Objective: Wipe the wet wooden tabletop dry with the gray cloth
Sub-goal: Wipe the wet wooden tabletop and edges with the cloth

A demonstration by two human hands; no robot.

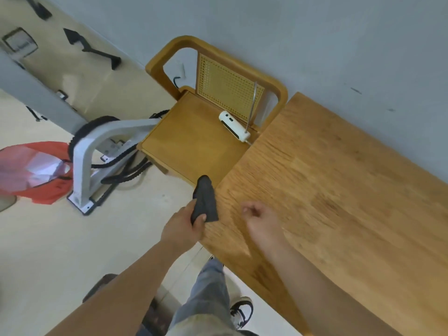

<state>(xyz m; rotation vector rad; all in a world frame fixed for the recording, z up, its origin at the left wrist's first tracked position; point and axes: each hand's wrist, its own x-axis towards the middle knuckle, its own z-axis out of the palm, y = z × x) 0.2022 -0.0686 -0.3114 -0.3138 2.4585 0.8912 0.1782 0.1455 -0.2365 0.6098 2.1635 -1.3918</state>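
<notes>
The wooden tabletop (339,190) fills the right half of the head view, running from the near edge to the grey wall. My left hand (181,226) grips a bunched dark gray cloth (204,200) just off the table's left corner, above the floor and the chair seat's edge. My right hand (260,217) hovers over the tabletop near that corner, fingers loosely curled and holding nothing. Motion blur softens both hands. I cannot make out wet patches on the wood.
A wooden chair (194,141) with a cane back stands against the table's left end, a small white device (234,126) on its seat. A grey metal stand (97,154) with black cables and a red bag (34,170) sit on the floor at left. My legs and a shoe (242,311) are below.
</notes>
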